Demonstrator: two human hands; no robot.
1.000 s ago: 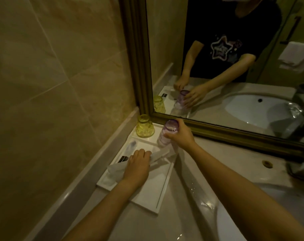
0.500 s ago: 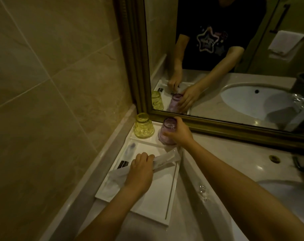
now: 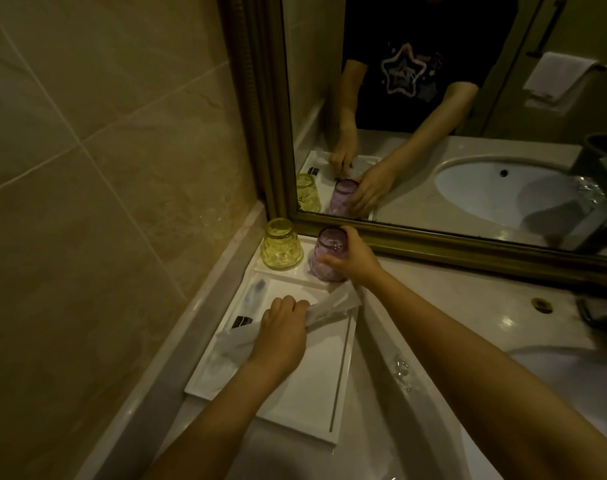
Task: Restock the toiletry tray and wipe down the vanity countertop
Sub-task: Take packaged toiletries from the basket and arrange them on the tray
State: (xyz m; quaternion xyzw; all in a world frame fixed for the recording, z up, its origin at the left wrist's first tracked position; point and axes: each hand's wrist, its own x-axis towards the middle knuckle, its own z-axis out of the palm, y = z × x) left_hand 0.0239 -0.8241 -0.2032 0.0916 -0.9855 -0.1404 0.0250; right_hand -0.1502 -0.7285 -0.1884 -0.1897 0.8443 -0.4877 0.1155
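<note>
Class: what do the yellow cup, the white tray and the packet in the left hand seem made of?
Yellow cup: likely glass or clear plastic, tinted, faceted; light shows through it.
White tray: probably glazed ceramic or hard plastic, smooth, with a raised rim.
Packet: thin translucent plastic film, crinkled where the left hand grips it.

The white tray (image 3: 316, 386) lies on the bench (image 3: 451, 299). A yellow glass (image 3: 282, 249) and purple glass (image 3: 326, 256) sit at its far end. A clear packet (image 3: 333, 308) lies slantwise across it.

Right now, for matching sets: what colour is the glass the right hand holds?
Purple glass, best in head view.
</note>
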